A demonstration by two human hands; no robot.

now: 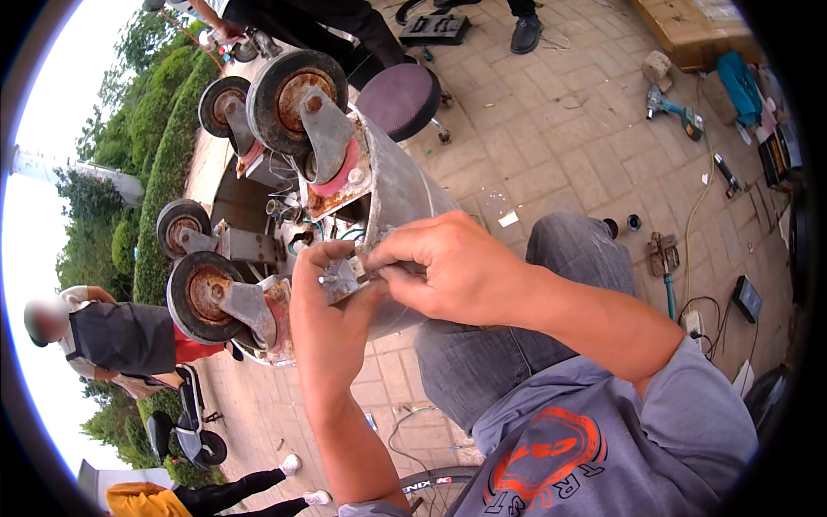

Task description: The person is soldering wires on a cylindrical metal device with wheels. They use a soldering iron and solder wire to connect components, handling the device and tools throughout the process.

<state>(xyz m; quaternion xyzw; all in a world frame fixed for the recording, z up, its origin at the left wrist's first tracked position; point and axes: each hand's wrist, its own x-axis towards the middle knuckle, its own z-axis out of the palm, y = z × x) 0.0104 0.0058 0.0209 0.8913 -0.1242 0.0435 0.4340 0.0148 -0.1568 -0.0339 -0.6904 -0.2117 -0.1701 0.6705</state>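
Observation:
A small silver metal piece with a bolt [327,279] poking from it is pinched between the thumb and fingers of my left hand [324,336]. My right hand [452,265] is closed at the same piece, its fingertips pressed together on its right side; what exactly they grip is too small to make out. Both hands are in front of a grey metal machine body [405,177] tipped over with its underside showing. Rusty caster wheels [297,102] stick out from it, one more caster [207,297] lying just left of my left hand. Wires and fittings show inside the body.
A purple round stool [399,102] stands beyond the machine, near another person's dark trousers [370,34]. Right on the paving lie a cordless power tool [676,114], a teal-handled tool [668,276], a cable and a cardboard box [702,34]. Other people and a scooter [189,426] are left.

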